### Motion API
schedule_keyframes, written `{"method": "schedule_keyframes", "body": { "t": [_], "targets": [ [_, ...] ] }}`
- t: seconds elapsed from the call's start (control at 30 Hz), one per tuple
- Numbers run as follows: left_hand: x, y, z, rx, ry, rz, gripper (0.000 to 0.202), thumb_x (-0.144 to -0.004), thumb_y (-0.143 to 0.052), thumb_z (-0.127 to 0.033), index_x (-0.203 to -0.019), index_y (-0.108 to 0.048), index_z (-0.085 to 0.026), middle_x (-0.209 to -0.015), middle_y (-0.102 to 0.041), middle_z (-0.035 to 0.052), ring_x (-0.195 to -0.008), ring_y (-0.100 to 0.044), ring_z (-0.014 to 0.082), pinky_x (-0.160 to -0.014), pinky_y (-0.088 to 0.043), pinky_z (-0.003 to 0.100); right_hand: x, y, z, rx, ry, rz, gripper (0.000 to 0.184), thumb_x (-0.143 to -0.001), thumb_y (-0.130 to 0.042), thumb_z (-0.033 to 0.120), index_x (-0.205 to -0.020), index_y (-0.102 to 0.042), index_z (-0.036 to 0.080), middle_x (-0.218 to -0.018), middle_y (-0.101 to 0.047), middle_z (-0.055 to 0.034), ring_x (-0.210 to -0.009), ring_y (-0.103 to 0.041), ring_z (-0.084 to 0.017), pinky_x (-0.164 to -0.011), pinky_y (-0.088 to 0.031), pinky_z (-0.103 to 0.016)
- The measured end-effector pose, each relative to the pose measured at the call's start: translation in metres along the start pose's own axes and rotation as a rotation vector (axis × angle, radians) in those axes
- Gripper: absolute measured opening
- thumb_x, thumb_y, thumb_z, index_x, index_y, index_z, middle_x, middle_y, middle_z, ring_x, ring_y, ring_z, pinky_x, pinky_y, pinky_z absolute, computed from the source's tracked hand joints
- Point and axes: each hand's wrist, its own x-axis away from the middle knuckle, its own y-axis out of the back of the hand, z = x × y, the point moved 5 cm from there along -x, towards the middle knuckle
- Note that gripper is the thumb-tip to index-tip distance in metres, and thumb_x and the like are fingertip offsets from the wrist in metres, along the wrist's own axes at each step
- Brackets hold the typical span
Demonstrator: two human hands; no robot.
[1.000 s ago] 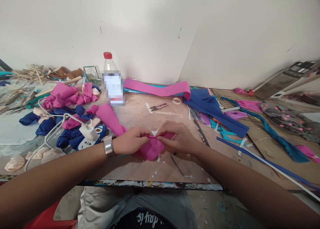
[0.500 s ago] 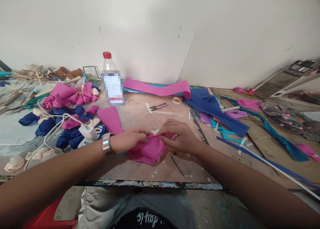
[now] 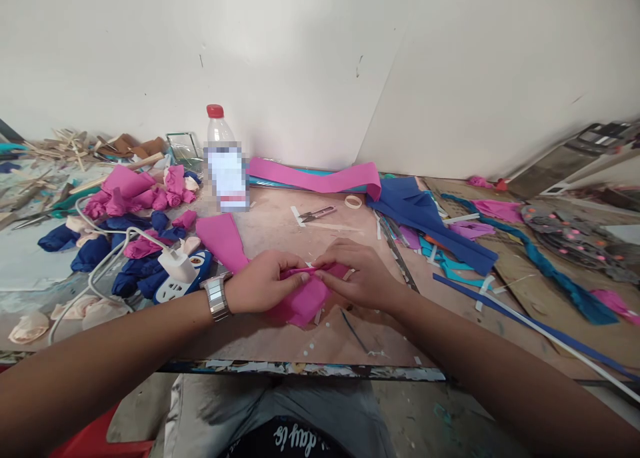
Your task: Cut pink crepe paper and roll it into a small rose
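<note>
My left hand [image 3: 263,286], with a metal watch [image 3: 217,295] on its wrist, and my right hand [image 3: 357,275] meet over the near middle of the table. Both pinch the same piece of pink cloth [image 3: 305,301], folding its upper edge between fingertips. The cloth's lower part hangs loose below the hands. A longer pink strip [image 3: 223,240] lies flat just left of my left hand.
Rolled pink and blue cloth pieces [image 3: 135,198] pile at the left beside a white power strip [image 3: 177,271] and cable. A red-capped bottle [image 3: 225,161] stands at the back. Small snips [image 3: 317,213], a tape ring [image 3: 353,201], blue cloth [image 3: 425,218] and teal strips lie to the right.
The hands have pressed the pink cloth into a tighter fold; it looks narrower than half a second ago. The left hand shifted slightly right. Nothing else moved.
</note>
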Motion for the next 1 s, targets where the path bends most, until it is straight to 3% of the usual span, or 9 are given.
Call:
{"method": "schedule_keyframes", "body": {
  "t": [0.3, 0.4, 0.57, 0.67, 0.77, 1.0],
  "targets": [
    [0.000, 0.002, -0.001, -0.084, 0.006, -0.003, 0.030, -0.099, -0.052, -0.033, -0.094, -0.075, -0.014, -0.083, -0.073, 0.0023, -0.075, -0.059, 0.0141, -0.069, -0.041, 0.024, -0.002, -0.004, -0.008, -0.083, -0.099, 0.078, 0.011, -0.092, -0.070, 0.029, -0.090, -0.077, 0.021, -0.086, -0.076, -0.0054, -0.084, -0.067, -0.019, -0.079, -0.052, -0.034],
    [-0.001, 0.003, -0.001, -0.102, 0.015, -0.015, 0.030, -0.099, -0.051, -0.032, -0.092, -0.074, -0.014, -0.081, -0.071, 0.0016, -0.072, -0.057, 0.0135, -0.068, -0.040, 0.024, -0.003, -0.002, -0.009, -0.054, -0.075, 0.109, 0.010, -0.093, -0.068, 0.028, -0.092, -0.076, 0.021, -0.090, -0.076, -0.0061, -0.088, -0.067, -0.021, -0.083, -0.052, -0.037],
    [-0.001, 0.002, 0.001, -0.126, 0.009, -0.024, 0.033, -0.099, -0.050, -0.034, -0.083, -0.071, -0.014, -0.072, -0.064, 0.0005, -0.067, -0.051, 0.0133, -0.064, -0.039, 0.024, -0.005, 0.016, -0.006, 0.049, -0.027, -0.083, 0.016, -0.099, -0.058, 0.027, -0.103, -0.074, 0.022, -0.100, -0.076, -0.0084, -0.097, -0.066, -0.023, -0.090, -0.052, -0.041],
    [-0.001, 0.002, 0.002, -0.085, -0.001, -0.018, 0.035, -0.098, -0.050, -0.036, -0.083, -0.071, -0.013, -0.071, -0.064, 0.0007, -0.067, -0.051, 0.0134, -0.064, -0.041, 0.024, -0.005, 0.010, -0.001, 0.045, 0.042, 0.013, 0.018, -0.097, -0.062, 0.030, -0.108, -0.074, 0.022, -0.103, -0.076, -0.0096, -0.098, -0.067, -0.024, -0.091, -0.052, -0.042],
    [-0.001, 0.002, 0.000, -0.066, -0.018, -0.018, 0.035, -0.098, -0.051, -0.039, -0.090, -0.074, -0.013, -0.074, -0.067, 0.0022, -0.070, -0.055, 0.0150, -0.068, -0.045, 0.025, -0.004, 0.000, 0.000, 0.034, 0.073, 0.115, 0.014, -0.095, -0.065, 0.030, -0.101, -0.075, 0.022, -0.093, -0.077, -0.0081, -0.088, -0.068, -0.022, -0.088, -0.052, -0.041],
    [0.000, 0.003, -0.004, -0.083, -0.028, -0.023, 0.034, -0.098, -0.052, -0.037, -0.095, -0.076, -0.014, -0.081, -0.074, 0.0049, -0.075, -0.061, 0.0173, -0.075, -0.049, 0.026, -0.002, -0.004, -0.003, -0.021, 0.058, 0.066, 0.011, -0.094, -0.067, 0.026, -0.093, -0.078, 0.023, -0.082, -0.077, -0.0045, -0.078, -0.067, -0.019, -0.080, -0.052, -0.037]
  ]
}}
